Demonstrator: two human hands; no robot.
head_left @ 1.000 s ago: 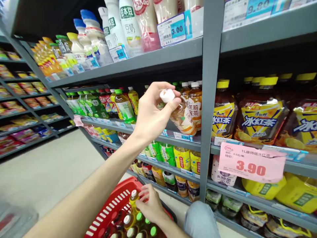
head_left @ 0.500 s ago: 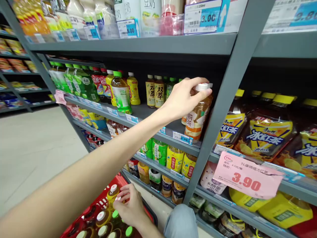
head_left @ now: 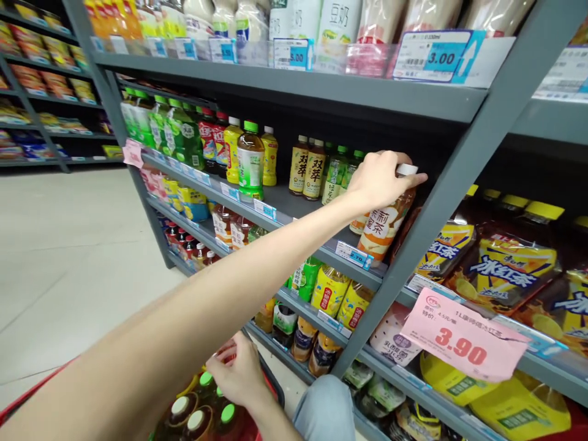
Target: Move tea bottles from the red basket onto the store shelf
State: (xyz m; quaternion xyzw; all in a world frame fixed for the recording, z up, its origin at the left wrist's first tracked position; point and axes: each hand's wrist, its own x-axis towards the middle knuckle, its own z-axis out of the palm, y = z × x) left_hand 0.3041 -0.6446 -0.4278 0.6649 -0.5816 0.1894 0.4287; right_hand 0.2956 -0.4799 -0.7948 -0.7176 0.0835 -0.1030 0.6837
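Observation:
My left hand [head_left: 383, 179] reaches across to the shelf, fingers and thumb closed round the neck of a tea bottle [head_left: 382, 228], just under its white cap. That bottle has an orange-and-white label and leans slightly, beside the shelf upright. Another orange-labelled bottle shows partly behind it. Low in the view, my right hand [head_left: 241, 370] hovers over a red basket [head_left: 32, 386] of bottles with green and cream caps [head_left: 195, 419]. Its fingers are loosely bent, the thumb apart from them, and nothing shows between them. My left forearm hides part of the basket.
A grey shelf upright [head_left: 436, 171] stands right of the held bottle. On the same shelf are yellow-labelled bottles [head_left: 313, 170] and a green-capped bottle [head_left: 250, 162]. A pink price sign [head_left: 463, 337] juts out at right. My knee [head_left: 325, 410] is near the lower shelves.
The view has shifted, so the shelf's left part shows more. My left hand stays on the tea bottle, which leans more. My forearm now covers more of the basket.

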